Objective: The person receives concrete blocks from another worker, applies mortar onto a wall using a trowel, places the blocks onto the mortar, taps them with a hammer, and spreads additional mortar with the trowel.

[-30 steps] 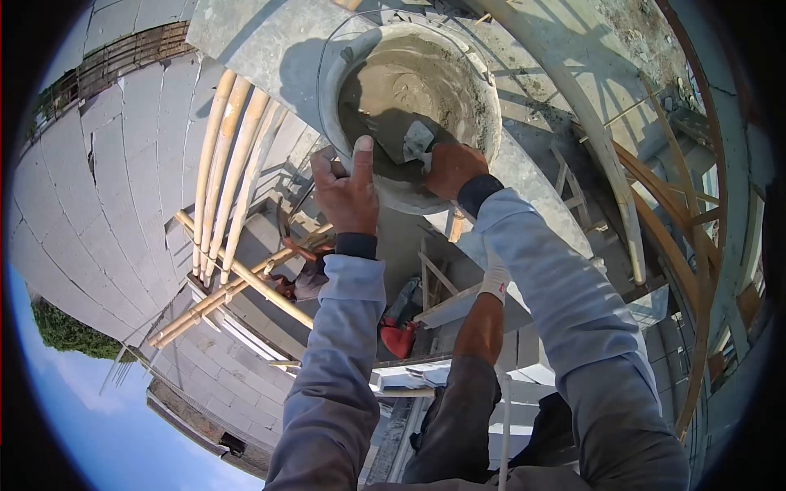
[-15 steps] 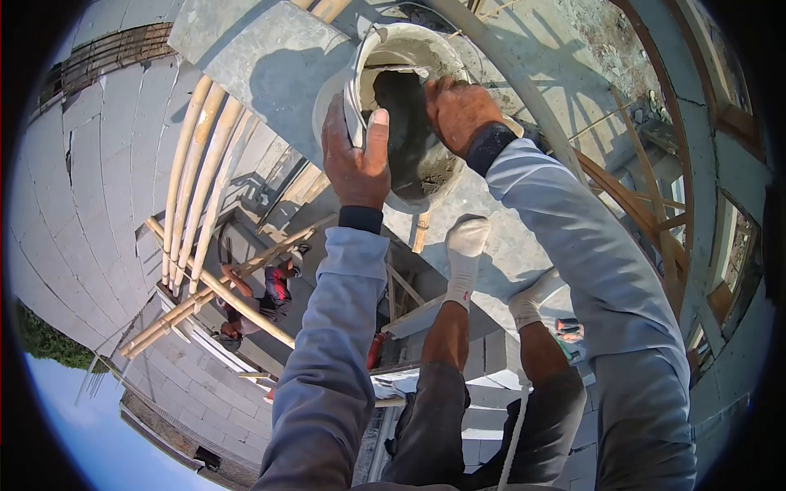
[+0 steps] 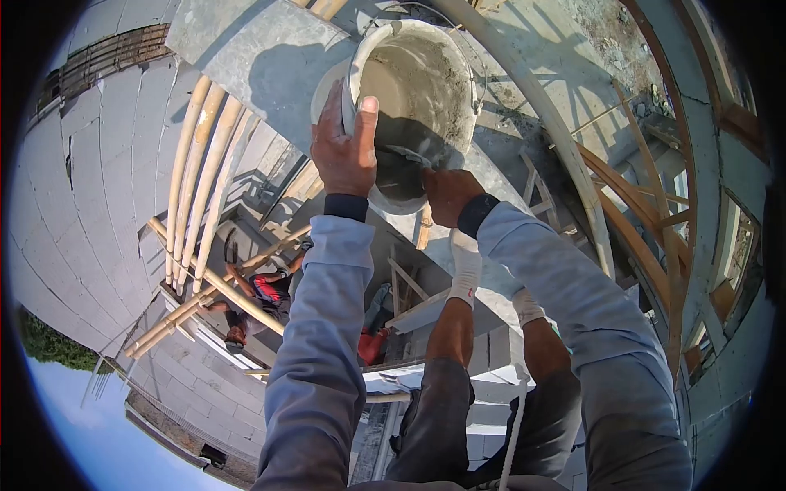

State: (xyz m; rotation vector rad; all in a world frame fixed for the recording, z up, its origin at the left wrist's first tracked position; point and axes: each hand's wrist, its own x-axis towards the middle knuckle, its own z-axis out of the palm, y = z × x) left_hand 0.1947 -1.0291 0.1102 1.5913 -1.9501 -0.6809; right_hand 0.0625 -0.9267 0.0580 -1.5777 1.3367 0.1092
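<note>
A pale bucket (image 3: 463, 82) with grey mortar (image 3: 389, 86) inside rests tilted on a grey board (image 3: 254, 57). My left hand (image 3: 345, 151) is on the bucket's left side, its thumb up over the rim and its fingers spread along the outer wall. At the near rim, my right hand (image 3: 450, 195) is closed round the handle of a trowel. The trowel's blade (image 3: 401, 153) lies inside the bucket, partly in shadow, and the handle is mostly hidden by my fingers.
Bamboo poles (image 3: 196, 180) stand at the left beside a block wall (image 3: 106, 180). Below, a person (image 3: 266, 299) is near crossed poles. A long curved pole (image 3: 548, 114) and wooden framing (image 3: 639, 204) are at the right. My socked feet (image 3: 465, 266) are on the board under the bucket.
Since half a second ago, my right hand has moved from the far right rim down to the near rim. The bucket is tilted less, and its mortar surface shows more. My left hand has shifted slightly left.
</note>
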